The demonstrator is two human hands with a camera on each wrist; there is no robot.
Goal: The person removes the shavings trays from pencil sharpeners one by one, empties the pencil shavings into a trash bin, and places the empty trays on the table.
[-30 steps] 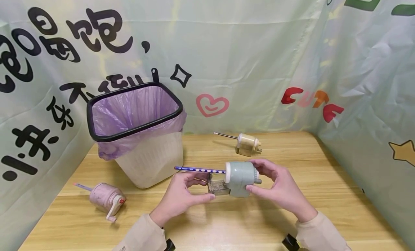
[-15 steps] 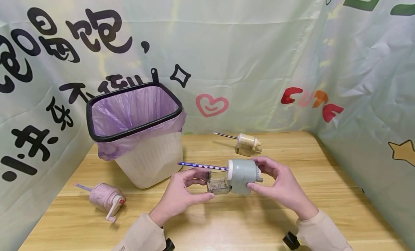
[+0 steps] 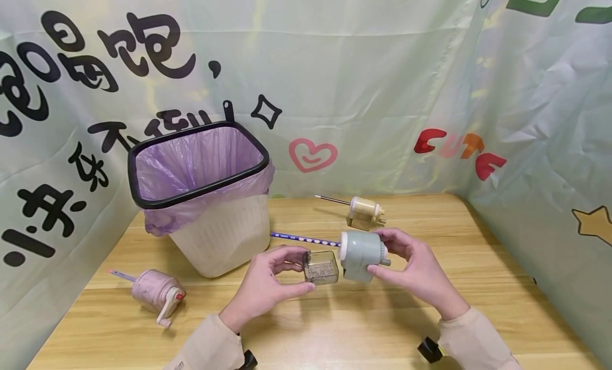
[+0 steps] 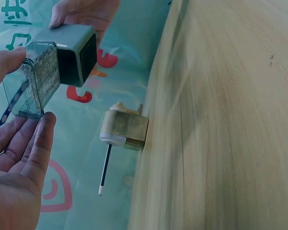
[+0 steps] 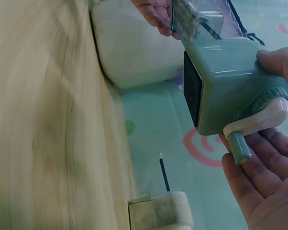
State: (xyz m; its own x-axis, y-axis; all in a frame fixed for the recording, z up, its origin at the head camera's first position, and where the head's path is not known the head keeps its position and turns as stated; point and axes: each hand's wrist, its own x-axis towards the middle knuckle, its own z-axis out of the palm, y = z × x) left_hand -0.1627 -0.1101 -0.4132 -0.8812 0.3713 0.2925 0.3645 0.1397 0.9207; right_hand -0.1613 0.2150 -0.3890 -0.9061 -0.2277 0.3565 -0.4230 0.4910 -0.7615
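Between thumb and fingers, my left hand [image 3: 268, 277] pinches a clear shavings drawer [image 3: 321, 267] with dark grey shavings inside. Just to its right, my right hand [image 3: 421, 271] grips a grey-green crank pencil sharpener [image 3: 358, 255], held above the table. A blue dotted pencil [image 3: 306, 240] sticks out of the sharpener's front, pointing left over the drawer. In the left wrist view the drawer [image 4: 36, 79] is close to the sharpener body [image 4: 74, 52]. The right wrist view shows the sharpener's crank handle [image 5: 259, 122] near my fingers.
A bin [image 3: 229, 232] with a purple bag [image 3: 201, 157] stands at the back left. A pink sharpener [image 3: 153, 291] with a pencil lies on the left of the wooden table [image 3: 478, 285]. A cream sharpener [image 3: 365, 210] with a dark pencil stands behind my right hand.
The drawer has come out of the sharpener, leaving a gap between them. My right hand has moved the sharpener slightly right and up; my left hand has stayed nearly in place.
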